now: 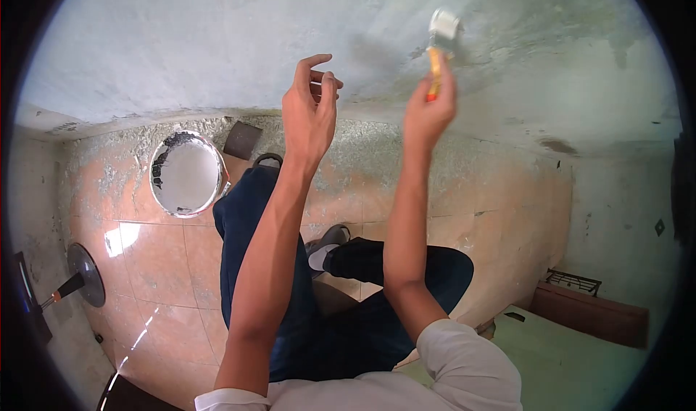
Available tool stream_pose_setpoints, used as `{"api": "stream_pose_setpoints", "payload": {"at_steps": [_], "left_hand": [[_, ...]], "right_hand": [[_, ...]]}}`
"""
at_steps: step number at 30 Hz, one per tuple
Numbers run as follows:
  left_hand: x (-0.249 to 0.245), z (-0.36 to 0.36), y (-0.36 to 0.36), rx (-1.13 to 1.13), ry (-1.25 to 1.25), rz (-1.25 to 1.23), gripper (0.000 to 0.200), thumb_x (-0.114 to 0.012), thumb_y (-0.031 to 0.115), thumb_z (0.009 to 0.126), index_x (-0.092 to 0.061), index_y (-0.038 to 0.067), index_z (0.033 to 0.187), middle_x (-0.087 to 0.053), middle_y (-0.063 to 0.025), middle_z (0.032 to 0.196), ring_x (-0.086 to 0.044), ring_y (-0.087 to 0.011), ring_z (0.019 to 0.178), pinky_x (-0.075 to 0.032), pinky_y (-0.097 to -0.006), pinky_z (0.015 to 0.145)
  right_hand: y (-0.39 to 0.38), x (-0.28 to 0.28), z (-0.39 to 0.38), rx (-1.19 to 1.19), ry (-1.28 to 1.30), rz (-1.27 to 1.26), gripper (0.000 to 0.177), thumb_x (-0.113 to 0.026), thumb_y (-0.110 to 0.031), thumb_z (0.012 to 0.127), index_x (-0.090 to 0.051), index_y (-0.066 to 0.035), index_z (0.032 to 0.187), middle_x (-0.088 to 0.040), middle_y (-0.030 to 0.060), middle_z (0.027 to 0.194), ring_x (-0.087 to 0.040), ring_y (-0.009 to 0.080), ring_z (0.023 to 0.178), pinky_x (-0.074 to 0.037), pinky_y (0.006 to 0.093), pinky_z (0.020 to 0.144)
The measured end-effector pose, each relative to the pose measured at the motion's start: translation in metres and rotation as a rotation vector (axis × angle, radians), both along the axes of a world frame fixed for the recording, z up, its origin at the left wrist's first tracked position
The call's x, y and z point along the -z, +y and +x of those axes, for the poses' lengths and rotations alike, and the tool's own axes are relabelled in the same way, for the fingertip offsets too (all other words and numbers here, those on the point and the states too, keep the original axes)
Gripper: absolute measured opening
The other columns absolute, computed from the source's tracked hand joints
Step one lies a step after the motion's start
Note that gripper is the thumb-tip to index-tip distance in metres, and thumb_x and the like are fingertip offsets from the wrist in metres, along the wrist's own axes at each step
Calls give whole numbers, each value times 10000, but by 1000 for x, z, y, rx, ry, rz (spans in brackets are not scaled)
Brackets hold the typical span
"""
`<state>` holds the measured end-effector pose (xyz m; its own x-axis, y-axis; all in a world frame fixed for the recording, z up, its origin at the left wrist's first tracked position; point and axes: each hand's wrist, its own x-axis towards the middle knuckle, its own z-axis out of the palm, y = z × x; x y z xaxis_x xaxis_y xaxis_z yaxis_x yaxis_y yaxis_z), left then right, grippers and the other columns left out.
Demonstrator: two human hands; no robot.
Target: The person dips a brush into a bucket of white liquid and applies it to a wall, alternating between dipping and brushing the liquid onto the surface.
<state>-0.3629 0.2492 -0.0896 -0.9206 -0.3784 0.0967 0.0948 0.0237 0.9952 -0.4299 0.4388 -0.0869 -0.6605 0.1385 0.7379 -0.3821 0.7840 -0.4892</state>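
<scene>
A paintbrush (437, 63) with a yellow and red handle is gripped in my right hand (431, 113). White paint coats its bristles, which are up against or close to the patchy grey-white wall (239, 41); contact is hard to judge. My left hand (312, 106) is raised in front of the wall with loosely bent, parted fingers and nothing in it. Down to the left of that hand, a paint bucket (187, 175) full of white paint stands on the floor, its rim smeared with dark and white marks.
A dark square piece (242, 140) lies beside the bucket. Flakes of old paint litter the tiled floor (156, 259) along the wall's foot. A fan-like stand with a round base (87, 274) is at the left. Reddish-brown furniture (591, 313) stands at the right.
</scene>
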Motion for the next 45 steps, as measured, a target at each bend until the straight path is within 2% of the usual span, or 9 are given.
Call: {"api": "stream_pose_setpoints", "payload": {"at_steps": [2, 9, 12, 18, 23, 29, 35, 41, 45], "left_hand": [[-3, 1, -2, -5, -4, -2, 357, -558, 250, 1142, -644, 37, 1415, -764, -127, 996, -736, -197, 898, -565, -357, 784], [-7, -4, -13, -73, -24, 13, 343, -543, 209, 1137, -641, 20, 1405, -748, -118, 971, -720, -184, 886, -556, -345, 800], [-9, -6, -13, -82, -18, 30, 338, -537, 198, 1136, -642, 14, 1399, -747, -118, 969, -718, -181, 886, -553, -344, 801], [-8, -3, -3, -61, -32, 51, 338, -532, 197, 1138, -642, 9, 1396, -744, -115, 973, -717, -182, 892, -546, -340, 797], [-5, -1, 2, -48, -57, 77, 337, -534, 199, 1137, -643, 8, 1393, -742, -112, 971, -713, -181, 894, -545, -332, 798], [-6, -5, -2, -55, -36, 62, 331, -535, 199, 1139, -645, 8, 1386, -745, -109, 975, -712, -174, 895, -547, -328, 802], [-5, -8, -8, -69, -49, 36, 331, -530, 202, 1139, -653, 11, 1381, -752, -104, 975, -709, -166, 893, -535, -326, 779], [-4, -12, -6, -69, -41, -4, 306, -542, 206, 1134, -640, 28, 1362, -760, -127, 940, -728, -193, 868, -570, -365, 773], [-7, -9, -3, -61, -64, 47, 317, -527, 186, 1140, -649, 15, 1379, -741, -98, 984, -694, -156, 890, -530, -317, 800]], "right_hand": [[-3, 84, -1, -27, -124, -108, 475, -593, 33, 1043, -625, -14, 1514, -721, 232, 1404, -728, 332, 1272, -610, 441, 967], [30, 343, 24, 50, -855, 175, 395, -648, -90, 997, -734, -40, 1380, -777, 282, 1051, -760, 456, 964, -592, 541, 826], [24, 332, 8, 55, -714, 111, 364, -660, -92, 988, -770, -42, 1331, -778, 279, 976, -763, 459, 921, -588, 541, 818], [8, 143, -2, 45, -626, -145, 369, -660, -47, 1027, -748, -26, 1385, -805, 253, 1043, -797, 367, 897, -600, 454, 791], [-6, 100, 26, -35, 23, -68, 420, -606, 19, 1068, -685, -31, 1477, -790, 213, 1230, -779, 279, 936, -599, 386, 792], [-8, 254, -3, -55, -107, -67, 430, -590, -25, 1086, -652, -55, 1510, -761, 249, 1202, -770, 395, 1008, -595, 481, 825], [21, 364, 19, 38, -697, 3, 398, -636, -90, 1021, -730, -58, 1407, -781, 294, 1071, -769, 444, 971, -598, 538, 841], [0, 193, 0, 59, -510, -207, 378, -609, -30, 1065, -709, -24, 1429, -795, 268, 1162, -796, 358, 920, -614, 444, 785], [-4, 183, 27, -11, -111, -273, 394, -572, 14, 1094, -643, 23, 1481, -743, 234, 1379, -785, 333, 1042, -604, 403, 854]]}}
